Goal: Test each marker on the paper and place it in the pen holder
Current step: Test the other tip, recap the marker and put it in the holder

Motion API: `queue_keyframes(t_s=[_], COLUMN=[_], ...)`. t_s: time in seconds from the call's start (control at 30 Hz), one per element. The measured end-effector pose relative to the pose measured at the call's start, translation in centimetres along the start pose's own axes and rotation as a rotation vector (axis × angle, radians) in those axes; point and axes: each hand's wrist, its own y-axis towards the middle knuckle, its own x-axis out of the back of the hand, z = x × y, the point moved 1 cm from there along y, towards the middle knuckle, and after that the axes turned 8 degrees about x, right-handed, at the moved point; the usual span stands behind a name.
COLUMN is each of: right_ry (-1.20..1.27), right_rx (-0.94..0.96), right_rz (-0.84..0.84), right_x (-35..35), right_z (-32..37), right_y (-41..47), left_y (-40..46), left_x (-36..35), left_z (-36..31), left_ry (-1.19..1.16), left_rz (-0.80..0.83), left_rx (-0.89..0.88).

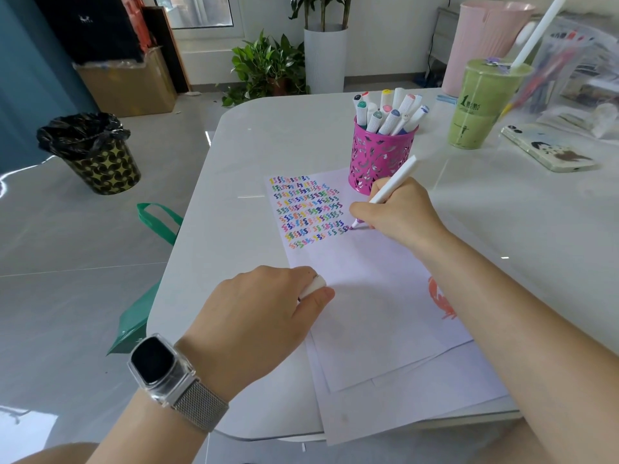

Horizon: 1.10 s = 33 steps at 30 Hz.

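Note:
My right hand [398, 212] grips a white marker [397, 182] with a purple tip, which touches the paper [368, 279] at the right end of a row of coloured squiggles [306, 209]. My left hand [264, 313] rests on the paper's left edge and holds the marker's white cap [313, 285] between thumb and fingers. Just behind my right hand stands a pink cut-out pen holder [380, 159] with several white markers [390, 110] upright in it.
A green drink cup [479, 105] with a straw stands to the right of the holder, and a phone [549, 147] lies beyond it. Clear bags of pens [576, 65] sit at the far right. More sheets lie under the paper. A bin [92, 152] stands on the floor to the left.

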Motion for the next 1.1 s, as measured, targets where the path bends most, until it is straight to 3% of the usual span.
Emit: queue_keyframes(t_s=[0.07, 0.33, 0.57, 0.8, 1.1], right_ry=[0.018, 0.407, 0.607, 0.688, 0.781], right_rx=[-0.01, -0.06, -0.012, -0.126, -0.032], right_rz=[0.006, -0.239, -0.098, 0.046, -0.007], right_x=[0.1, 1.3, 0.9, 0.5, 0.9], right_z=[0.2, 2.0, 4.3, 6.2, 7.0], right_y=[-0.1, -0.2, -2.4, -3.5, -3.9], left_y=[0.0, 0.0, 0.2, 0.5, 0.7], left_x=[0.0, 0.0, 0.3, 0.7, 0.9], left_z=[0.0, -0.1, -0.1, 0.2, 0.6], left_ry=[-0.002, 0.004, -0.047, -0.267, -0.364], left_rz=[0.004, -0.009, -0.123, -0.249, -0.263], left_rx=[0.001, -0.008, 0.033, 0.116, 0.145])
